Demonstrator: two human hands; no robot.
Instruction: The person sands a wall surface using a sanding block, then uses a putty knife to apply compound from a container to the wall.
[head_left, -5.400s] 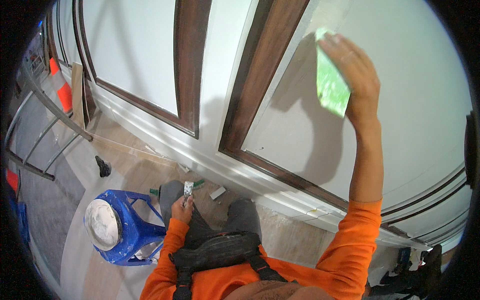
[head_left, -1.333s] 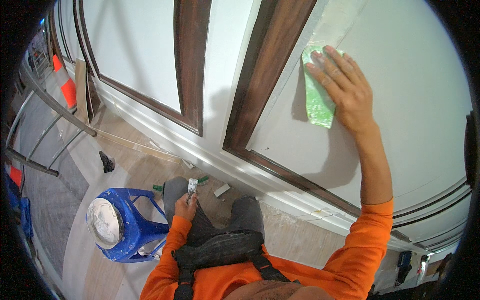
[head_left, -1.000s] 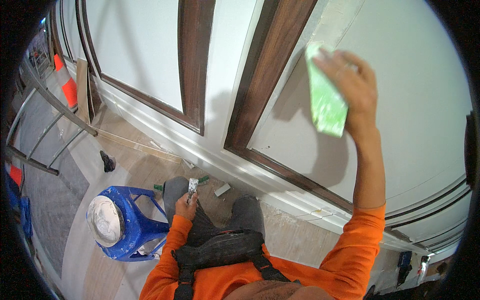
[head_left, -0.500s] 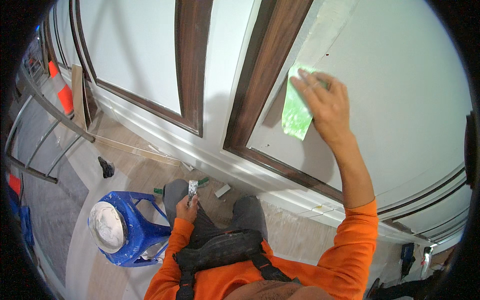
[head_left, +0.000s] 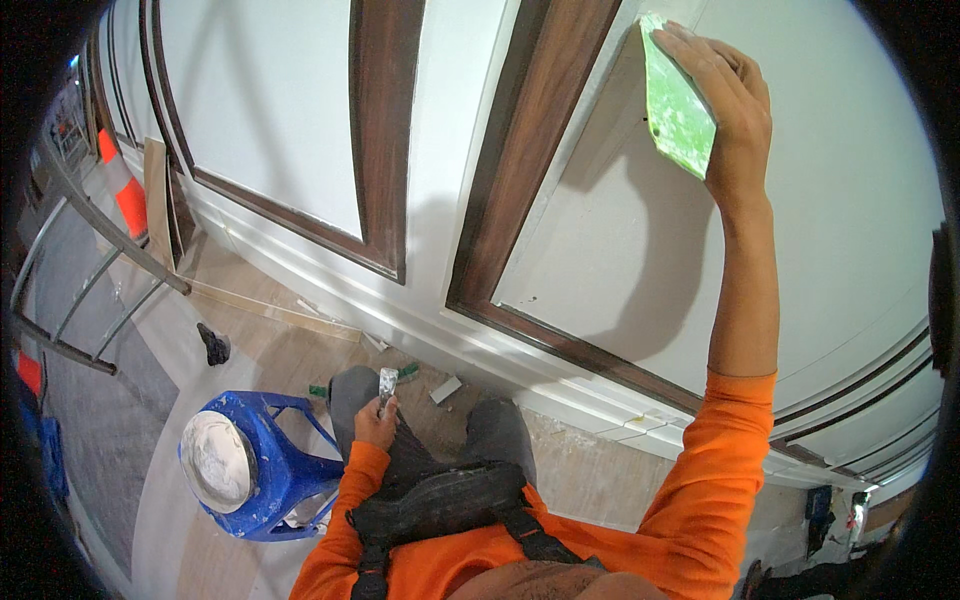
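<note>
Right hand (head_left: 738, 112) is pinching green plastic spreader (head_left: 680, 112) between fingers, near white wall panel (head_left: 850, 190), contact unclear; left hand (head_left: 376, 424) is gripping paste-smeared putty knife (head_left: 387, 381). Uneven pressure could be gouging panel.

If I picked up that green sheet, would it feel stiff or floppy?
The green sheet is probably fairly stiff, since it doesn't droop with the right hand gripping one side. It looks thin, so likely light. White smears could make it slippery.
</note>
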